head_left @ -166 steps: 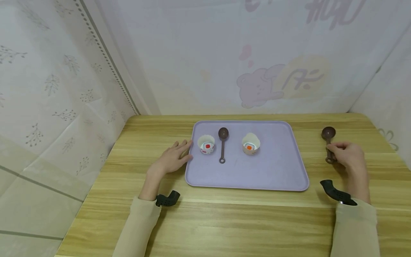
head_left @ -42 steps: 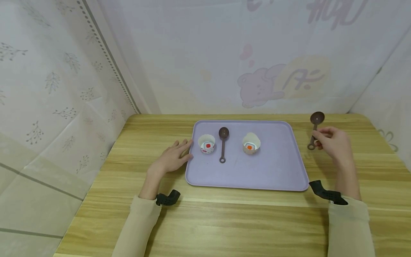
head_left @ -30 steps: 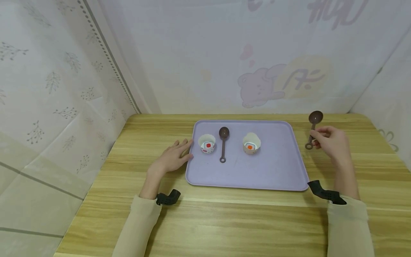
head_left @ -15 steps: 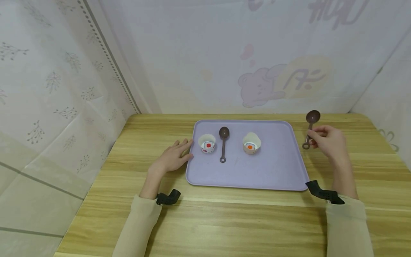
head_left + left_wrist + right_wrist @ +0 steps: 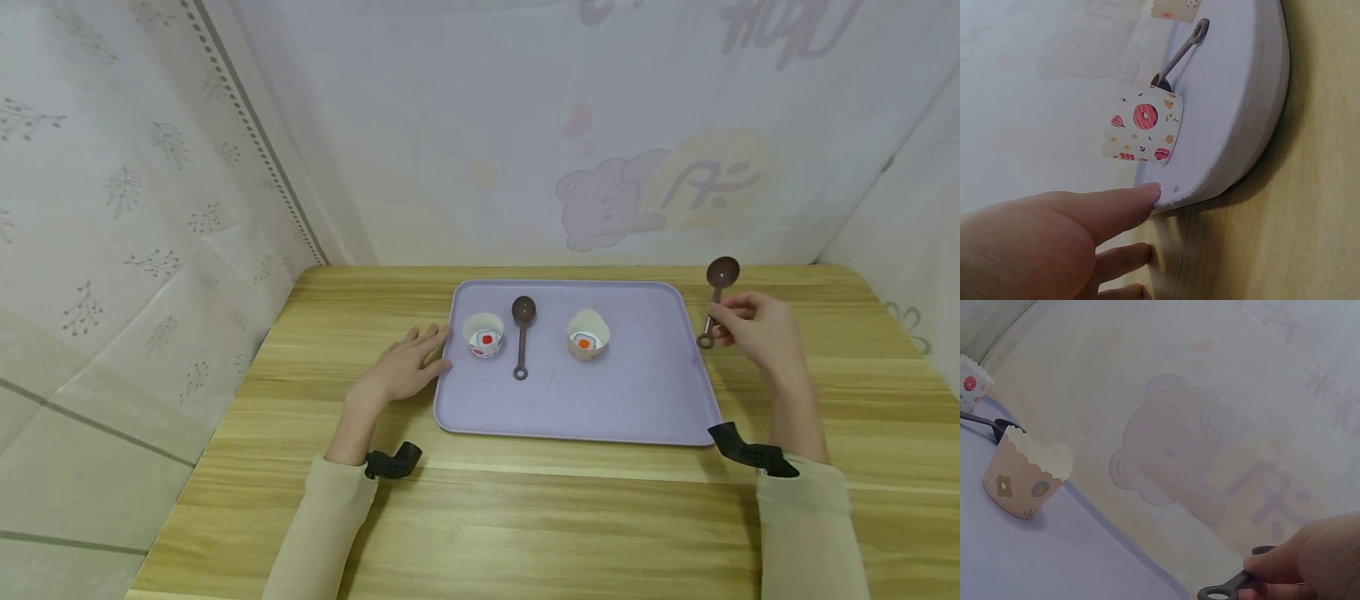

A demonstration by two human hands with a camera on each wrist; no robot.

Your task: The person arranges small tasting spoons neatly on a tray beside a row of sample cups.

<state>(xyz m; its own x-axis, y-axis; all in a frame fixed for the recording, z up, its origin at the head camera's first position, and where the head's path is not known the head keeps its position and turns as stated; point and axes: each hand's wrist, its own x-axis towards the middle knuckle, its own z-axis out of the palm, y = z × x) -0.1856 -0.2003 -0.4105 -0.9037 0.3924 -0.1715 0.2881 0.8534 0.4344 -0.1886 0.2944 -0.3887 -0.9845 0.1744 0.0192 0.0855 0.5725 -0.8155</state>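
My right hand (image 5: 761, 329) pinches the handle of a brown measuring spoon (image 5: 723, 272), held up by the lavender tray's right edge with its bowl pointing away. In the right wrist view the handle's ring end (image 5: 1217, 593) shows below the fingers. My left hand (image 5: 397, 367) lies with straight fingers against the left rim of the tray (image 5: 637, 400). On the tray, a second brown measuring spoon (image 5: 522, 337) lies between two paper baking cups. The left cup (image 5: 1144, 122) has a donut print and a red-marked piece inside; the right cup (image 5: 1025, 478) is tan, with an orange-marked piece inside.
The tray rests on a wood-grain table (image 5: 525, 517). Behind it hangs a pale cloth backdrop (image 5: 450, 150) with a bear print. A patterned cloth (image 5: 135, 233) covers the left side. Black wrist mounts (image 5: 393, 462) stick out from both sleeves.
My right hand has lifted its measuring spoon from the table at the right and carried it leftward to the tray's right edge. The left hand and the things on the tray stay in place.
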